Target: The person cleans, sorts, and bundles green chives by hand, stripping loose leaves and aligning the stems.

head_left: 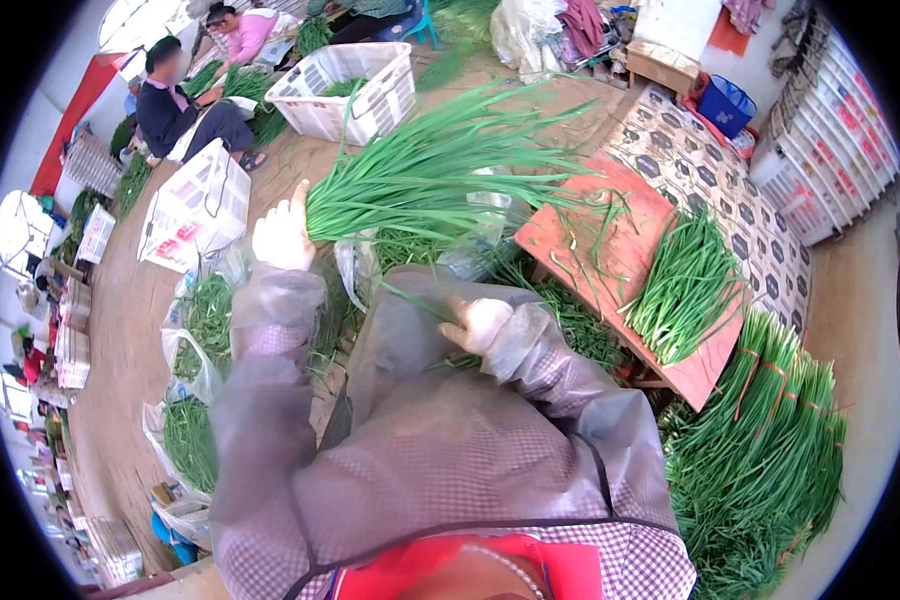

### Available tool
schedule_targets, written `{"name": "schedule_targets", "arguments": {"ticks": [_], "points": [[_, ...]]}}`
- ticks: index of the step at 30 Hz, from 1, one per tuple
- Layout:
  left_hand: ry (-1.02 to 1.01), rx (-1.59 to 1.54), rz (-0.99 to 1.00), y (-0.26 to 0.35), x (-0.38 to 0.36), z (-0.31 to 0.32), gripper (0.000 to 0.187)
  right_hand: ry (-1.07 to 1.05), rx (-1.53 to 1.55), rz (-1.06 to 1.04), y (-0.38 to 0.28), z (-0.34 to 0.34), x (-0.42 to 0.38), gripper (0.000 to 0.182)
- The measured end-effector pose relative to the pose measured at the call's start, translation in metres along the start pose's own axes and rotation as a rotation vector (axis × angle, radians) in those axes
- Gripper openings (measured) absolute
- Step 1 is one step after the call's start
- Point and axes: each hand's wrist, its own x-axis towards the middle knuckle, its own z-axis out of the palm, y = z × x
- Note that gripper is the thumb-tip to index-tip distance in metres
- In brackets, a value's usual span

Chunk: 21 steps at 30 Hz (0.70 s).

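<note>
My left hand (284, 234) is closed round the base of a big loose bunch of garlic chives (440, 165), whose long green leaves fan out to the right above my lap. Over my lap, my right hand (482, 325) has its thumb and forefinger pinched on what looks like a single chive blade (417, 299), slightly blurred. To the right, a pile of chives (685, 285) with pale stem ends lies on a red board (592, 255), along with scattered loose blades.
Bundles of chives tied with red bands (775, 385) are stacked at the right. Open plastic bags of chives (192, 430) stand at my left. White crates (202, 205) and a seated co-worker (175, 105) are beyond, and a blue bucket (727, 106) stands at the back right.
</note>
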Motion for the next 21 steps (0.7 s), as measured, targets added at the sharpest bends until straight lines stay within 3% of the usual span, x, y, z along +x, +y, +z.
{"name": "schedule_targets", "arguments": {"ticks": [8,10,11,13,16,17,19,20,21], "points": [[0.075,0.027,0.072,0.004,0.01,-0.006,0.064,-0.239,-0.024,-0.05,-0.02,-0.029,-0.007,0.03],[0.094,0.045,0.079,0.005,0.012,-0.003,0.063,-0.164,0.298,-0.058,-0.024,-0.038,-0.009,0.03],[0.092,0.047,0.08,0.006,0.012,-0.003,0.063,-0.165,0.301,-0.059,-0.026,-0.045,-0.01,0.03],[0.09,0.019,0.077,0.007,0.013,-0.002,0.061,-0.012,0.848,0.157,-0.036,-0.067,-0.006,0.029],[0.107,0.036,0.096,0.009,0.016,0.0,0.061,0.186,1.205,0.253,-0.045,-0.096,0.0,0.023],[0.109,0.038,0.093,0.01,0.018,-0.001,0.061,0.227,1.207,0.166,-0.048,-0.106,0.0,0.022],[0.119,0.022,0.121,0.013,0.018,-0.005,0.06,0.64,0.795,-0.157,-0.057,-0.103,0.012,0.015],[0.116,0.026,0.118,0.015,0.019,-0.006,0.06,0.635,0.798,-0.158,-0.057,-0.109,0.018,0.015],[0.128,0.006,0.146,0.017,0.021,-0.008,0.059,0.687,0.323,-0.268,-0.055,-0.12,0.028,0.014]]}}
